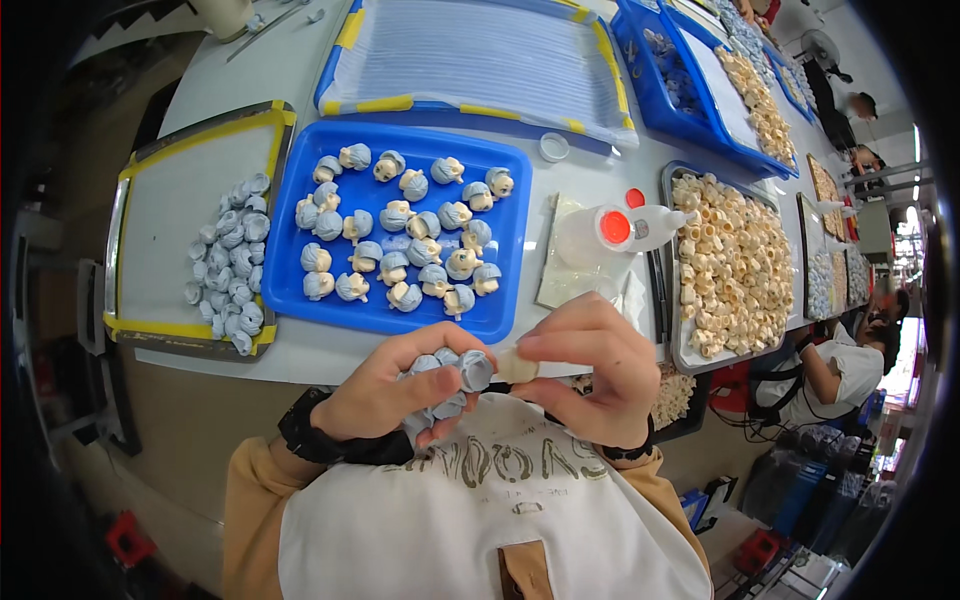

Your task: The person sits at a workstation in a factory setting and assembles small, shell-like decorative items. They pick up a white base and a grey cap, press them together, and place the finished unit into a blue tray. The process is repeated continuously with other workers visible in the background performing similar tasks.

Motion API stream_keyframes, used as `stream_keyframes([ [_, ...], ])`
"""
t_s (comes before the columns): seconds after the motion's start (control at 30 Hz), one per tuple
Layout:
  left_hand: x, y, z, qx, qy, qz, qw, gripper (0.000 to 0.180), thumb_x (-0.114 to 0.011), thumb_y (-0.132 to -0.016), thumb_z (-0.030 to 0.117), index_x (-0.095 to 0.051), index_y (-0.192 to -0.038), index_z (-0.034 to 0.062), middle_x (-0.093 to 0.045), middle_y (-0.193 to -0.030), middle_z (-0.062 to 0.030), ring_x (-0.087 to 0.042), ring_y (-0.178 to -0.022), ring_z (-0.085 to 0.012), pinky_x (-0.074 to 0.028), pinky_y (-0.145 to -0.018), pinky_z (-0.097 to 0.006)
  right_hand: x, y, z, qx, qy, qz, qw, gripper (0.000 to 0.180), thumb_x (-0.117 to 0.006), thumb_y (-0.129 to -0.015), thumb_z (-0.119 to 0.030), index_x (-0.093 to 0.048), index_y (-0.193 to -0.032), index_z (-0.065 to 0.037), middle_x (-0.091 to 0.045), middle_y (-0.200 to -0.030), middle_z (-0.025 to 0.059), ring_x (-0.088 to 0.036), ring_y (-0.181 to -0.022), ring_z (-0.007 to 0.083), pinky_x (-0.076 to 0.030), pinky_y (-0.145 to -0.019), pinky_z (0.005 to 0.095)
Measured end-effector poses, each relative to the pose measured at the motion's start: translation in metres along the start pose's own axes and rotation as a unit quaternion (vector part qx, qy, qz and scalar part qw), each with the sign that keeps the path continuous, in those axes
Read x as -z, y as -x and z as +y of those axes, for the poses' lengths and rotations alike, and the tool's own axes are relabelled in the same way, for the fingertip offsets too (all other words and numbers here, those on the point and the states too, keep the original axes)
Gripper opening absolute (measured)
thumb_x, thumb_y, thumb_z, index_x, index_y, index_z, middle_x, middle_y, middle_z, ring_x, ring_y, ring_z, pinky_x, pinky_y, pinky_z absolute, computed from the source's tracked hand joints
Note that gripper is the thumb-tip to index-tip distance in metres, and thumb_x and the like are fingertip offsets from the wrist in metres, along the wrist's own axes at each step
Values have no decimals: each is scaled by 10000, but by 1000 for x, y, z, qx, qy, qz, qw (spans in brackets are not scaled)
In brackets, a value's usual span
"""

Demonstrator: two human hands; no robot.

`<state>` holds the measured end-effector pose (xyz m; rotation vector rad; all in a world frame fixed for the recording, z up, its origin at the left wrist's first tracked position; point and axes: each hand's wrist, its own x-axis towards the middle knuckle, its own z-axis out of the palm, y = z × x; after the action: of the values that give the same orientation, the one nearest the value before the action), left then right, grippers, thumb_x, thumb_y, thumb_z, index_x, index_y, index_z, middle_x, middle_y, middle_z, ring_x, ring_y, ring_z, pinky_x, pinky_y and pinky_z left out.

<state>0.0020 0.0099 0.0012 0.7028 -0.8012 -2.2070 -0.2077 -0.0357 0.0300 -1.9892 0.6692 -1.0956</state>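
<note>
My left hand [380,385] is closed around several small blue-grey hair-shaped shells [472,372], one with its hollow side facing right. Between the thumb and fingers of my right hand [605,365] is a small cream doll-head piece [515,368], close beside that hollow shell. Whether the two pieces touch, I cannot tell. Beyond my hands, a blue tray [513,255] holds many doll heads [395,215] with blue-grey hair on cream faces. More loose blue-grey shells [235,250] lie heaped on a yellow-taped framed panel [155,235] at the left.
Cream pieces [735,265] fill a metal tray [672,335] on the right. Nearer stand white bottles [655,228], one showing red on top, beside a red cap [635,198] and a white lid [553,147]. A lined blue tray [480,60] lies behind. People sit farther right.
</note>
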Motion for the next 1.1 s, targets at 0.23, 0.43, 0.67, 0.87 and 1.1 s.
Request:
stream_keyframes([
  [0.23, -1, 0, -2, 1, -15, 41, 999, 343, -497, -923, 337, -477, -1079, 32, -549, -757, -35, -514, -558, -70, -413, -464, -205, -9, -2, 2, 14, 50, -62, 997, 327, -736, -611, -31, -628, -920, -31, -592, -836, 61, -537, -712, 220, -420, -607, 304],
  [0.43, 1, 3, 0, -3, -58, 10, 998, 348, -468, -936, 344, -487, -1093, 34, -554, -797, -29, -518, -582, -56, -424, -494, -199, -12, -1, 0, 50, 123, -74, 988, 420, -767, -580, -183, -619, -943, -32, -578, -855, 67, -534, -721, 232, -425, -614, 318],
  [0.67, 2, -7, -18, -154, -104, 34, 982, 378, -433, -950, 342, -497, -1118, 10, -555, -826, -42, -525, -573, -74, -435, -477, -209, -37, 3, 4, 112, 193, -4, 975, 549, -743, -581, -327, -610, -1001, 1, -590, -967, 101, -569, -796, 254, -447, -641, 331],
  [0.87, 9, 3, -7, 19, -25, -92, 995, 400, -432, -943, 376, -518, -1082, 11, -550, -810, -42, -515, -553, -72, -410, -428, -201, -36, 2, 2, 111, 229, -42, 966, 430, -694, -669, -379, -614, -881, -14, -584, -835, 77, -565, -731, 225, -427, -605, 313],
  [1.1, 2, 8, 4, -30, -46, 25, 998, 378, -434, -939, 381, -508, -1006, 17, -541, -774, -67, -504, -507, -81, -389, -389, -190, -20, 1, 11, 65, 222, -30, 972, 352, -705, -693, -329, -599, -847, -31, -572, -780, 77, -531, -646, 226, -389, -556, 324],
])
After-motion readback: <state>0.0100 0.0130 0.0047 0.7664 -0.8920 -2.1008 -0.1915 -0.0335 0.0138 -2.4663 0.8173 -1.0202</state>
